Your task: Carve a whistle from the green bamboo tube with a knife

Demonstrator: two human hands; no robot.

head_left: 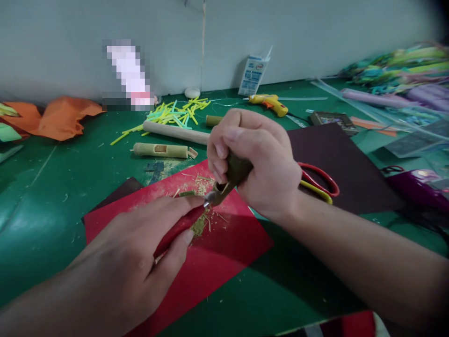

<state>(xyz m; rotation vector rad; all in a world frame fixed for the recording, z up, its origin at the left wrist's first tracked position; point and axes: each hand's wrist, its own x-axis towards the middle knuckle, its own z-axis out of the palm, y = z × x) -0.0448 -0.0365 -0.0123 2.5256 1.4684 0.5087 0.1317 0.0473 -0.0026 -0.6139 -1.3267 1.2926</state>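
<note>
The left hand [133,248] is pinching a red handle [180,228] between thumb and fingers, and the tool's metal end [210,199] is pointing away from it toward the right hand. The right hand [261,157] is curling into a fist around a dark green bamboo piece [238,171], whose hollow end is tilting down toward the left hand and sitting right at the metal; whether the metal is entering it, I cannot tell. Below both hands, a red sheet [228,252] is lying on the green counter [42,201], with pale shavings [201,185] scattering between them. Beyond the left hand, a notched bamboo tube [140,149] is lying; beyond the right hand, a yellow glue gun [268,102] is resting.
</note>
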